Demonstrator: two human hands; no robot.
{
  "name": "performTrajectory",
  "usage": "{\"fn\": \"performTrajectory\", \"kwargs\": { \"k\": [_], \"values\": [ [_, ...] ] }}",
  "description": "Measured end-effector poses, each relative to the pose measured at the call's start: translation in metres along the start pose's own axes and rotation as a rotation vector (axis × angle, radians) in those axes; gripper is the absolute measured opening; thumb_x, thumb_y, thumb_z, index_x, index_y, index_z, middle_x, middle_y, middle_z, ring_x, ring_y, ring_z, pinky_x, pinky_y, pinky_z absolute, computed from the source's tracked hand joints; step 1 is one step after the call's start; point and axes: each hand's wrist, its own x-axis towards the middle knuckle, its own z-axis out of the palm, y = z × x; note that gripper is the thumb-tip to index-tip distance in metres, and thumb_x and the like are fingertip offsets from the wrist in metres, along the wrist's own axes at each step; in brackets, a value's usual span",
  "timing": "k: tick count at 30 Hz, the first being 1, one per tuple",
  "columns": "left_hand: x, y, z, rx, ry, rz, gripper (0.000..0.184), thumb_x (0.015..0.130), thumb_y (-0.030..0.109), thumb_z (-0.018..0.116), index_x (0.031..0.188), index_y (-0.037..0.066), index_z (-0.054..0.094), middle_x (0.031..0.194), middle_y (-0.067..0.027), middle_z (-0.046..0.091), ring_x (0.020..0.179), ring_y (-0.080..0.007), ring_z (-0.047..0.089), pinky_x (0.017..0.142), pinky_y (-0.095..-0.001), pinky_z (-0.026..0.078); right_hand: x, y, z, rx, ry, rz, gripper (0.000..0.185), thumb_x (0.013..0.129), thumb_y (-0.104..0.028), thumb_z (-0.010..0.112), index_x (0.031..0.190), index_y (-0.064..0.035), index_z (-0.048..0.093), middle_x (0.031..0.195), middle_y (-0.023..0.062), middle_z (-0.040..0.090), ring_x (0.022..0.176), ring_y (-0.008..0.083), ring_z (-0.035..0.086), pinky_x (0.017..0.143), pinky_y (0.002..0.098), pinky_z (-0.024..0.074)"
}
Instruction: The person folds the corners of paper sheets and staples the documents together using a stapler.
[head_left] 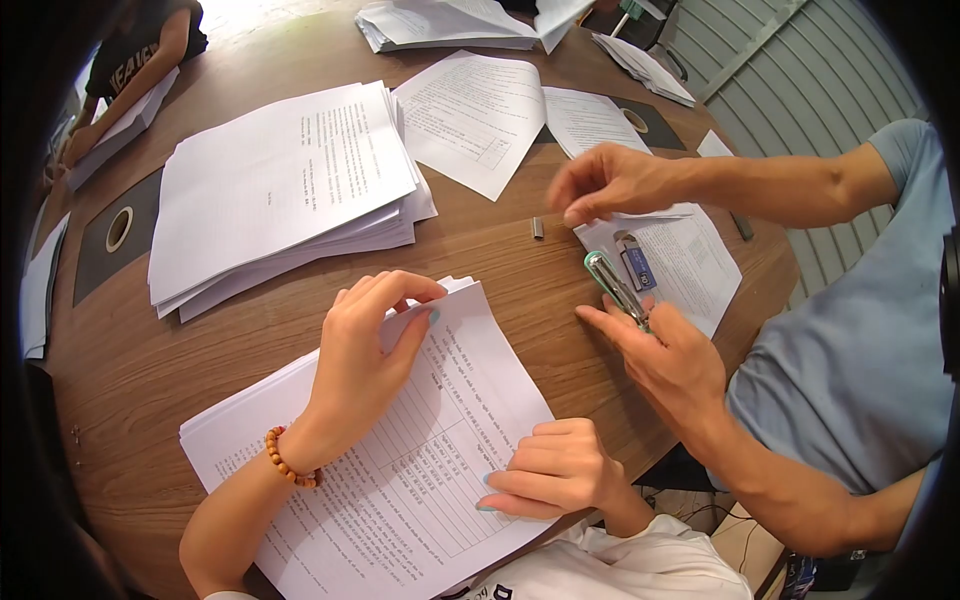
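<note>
A stack of printed sheets (400, 470) lies in front of me on the table, its top page carrying a ruled table and lines of text. My left hand (365, 345), with a wooden bead bracelet (285, 460) at the wrist, pinches the top edge of the stack between thumb and fingers. Along the right edge, my right hand (555, 470) is closed over the sheets, fingers bent and blue nails resting on the page. The undersides of both grips are hidden.
On the right, a co-worker holds an open stapler (615, 285) in one hand; their other hand (620, 185) hovers near a strip of staples (538, 229). A staple box (635, 262) lies on papers. A tall paper stack (280, 200) and tape roll (119, 229) stand left.
</note>
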Motion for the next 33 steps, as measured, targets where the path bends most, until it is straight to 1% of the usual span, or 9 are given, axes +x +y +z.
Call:
{"fn": "performTrajectory", "kwargs": {
  "k": [15, 31, 33],
  "values": [
    [0.0002, 0.0001, 0.0001, 0.005, -0.003, 0.002, 0.018, 0.078, -0.004, 0.063, 0.094, 0.005, 0.064, 0.089, -0.003, 0.066, 0.078, -0.0164, 0.057, 0.076, -0.0304, 0.039, 0.0007, 0.0002, -0.0001, 0.007, -0.002, -0.006, 0.026, 0.069, -0.019, 0.08, 0.062, -0.0075, 0.058, 0.054, -0.0016, 0.047, 0.04, 0.0121, 0.038, 0.038, 0.0247, 0.0281],
    [0.0004, 0.0006, -0.0002, 0.0, 0.002, 0.006, 0.017, 0.079, -0.003, 0.063, 0.093, 0.005, 0.064, 0.089, -0.0025, 0.066, 0.078, -0.0166, 0.057, 0.076, -0.0302, 0.039, 0.0015, -0.0002, -0.0003, 0.007, -0.006, -0.003, 0.026, 0.069, -0.02, 0.081, 0.063, -0.0075, 0.059, 0.055, -0.0014, 0.047, 0.041, 0.0121, 0.04, 0.039, 0.0244, 0.0302],
    [0.0007, 0.0019, -0.0013, 0.017, -0.012, -0.003, 0.018, 0.076, -0.005, 0.064, 0.093, 0.002, 0.064, 0.091, -0.0043, 0.067, 0.078, -0.0159, 0.055, 0.077, -0.0296, 0.043, 0.0018, -0.0003, -0.0007, 0.007, -0.009, 0.0, 0.026, 0.069, -0.021, 0.081, 0.063, -0.0074, 0.059, 0.054, -0.0014, 0.047, 0.041, 0.0121, 0.04, 0.038, 0.0244, 0.0303]
  ]
}}
